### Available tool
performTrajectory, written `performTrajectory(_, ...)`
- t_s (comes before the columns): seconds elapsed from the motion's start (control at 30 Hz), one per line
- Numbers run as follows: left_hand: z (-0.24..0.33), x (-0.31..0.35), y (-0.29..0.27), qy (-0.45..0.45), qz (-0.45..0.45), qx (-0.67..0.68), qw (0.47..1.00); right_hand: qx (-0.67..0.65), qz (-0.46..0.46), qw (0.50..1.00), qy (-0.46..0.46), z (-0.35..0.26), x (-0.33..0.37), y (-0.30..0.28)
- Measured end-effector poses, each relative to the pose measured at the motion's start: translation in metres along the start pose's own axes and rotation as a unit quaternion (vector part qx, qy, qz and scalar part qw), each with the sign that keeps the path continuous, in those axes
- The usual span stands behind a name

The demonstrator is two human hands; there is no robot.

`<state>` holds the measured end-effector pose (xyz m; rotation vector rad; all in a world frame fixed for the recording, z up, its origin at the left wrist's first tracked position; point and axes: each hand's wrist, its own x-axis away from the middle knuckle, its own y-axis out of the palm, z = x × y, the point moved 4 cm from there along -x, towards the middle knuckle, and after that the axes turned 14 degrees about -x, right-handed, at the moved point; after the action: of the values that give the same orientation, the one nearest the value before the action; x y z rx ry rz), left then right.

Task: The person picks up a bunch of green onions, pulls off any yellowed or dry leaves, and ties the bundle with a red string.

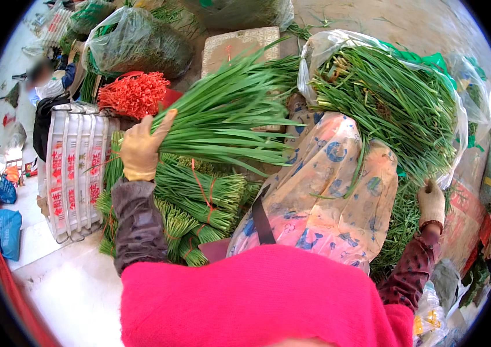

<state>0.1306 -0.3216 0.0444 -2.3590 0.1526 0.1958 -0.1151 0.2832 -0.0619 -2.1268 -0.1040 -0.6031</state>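
The left hand point(144, 144), gloved, closes around one end of the bunch of long green leaves point(228, 115), held above the tied bundles point(199, 188). It looks light, limp and easily bruised, so the gathered end likely gives the safest grip. The right hand point(432, 205) curls beside the plastic bag point(460, 124); whether it pinches anything, I cannot tell.

We have leaf bundles point(222, 199) left of centre, beside the crate point(80, 173). Upper right, leaves point(384, 110) lie in a bag point(308, 72).

Green leaves point(228, 118), orange-red strips point(133, 95), blue-patterned beige cover point(332, 199)
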Motion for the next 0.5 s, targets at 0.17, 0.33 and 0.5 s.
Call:
performTrajectory(0.17, 0.003, 0.011, 0.019, 0.162, -0.093, -0.071, 0.98, -0.001, -0.004, 0.992, -0.126, -0.03, -0.01, 0.026)
performTrajectory(0.33, -0.012, 0.001, -0.007, 0.141, -0.05, -0.045, 0.988, -0.195, -0.021, 0.96, -0.202, -0.102, 0.015, 0.043)
performTrajectory(0.5, -0.027, 0.01, -0.026, 0.03, 0.015, -0.029, 0.999, -0.259, -0.142, 0.906, -0.302, -0.167, 0.067, 0.075)
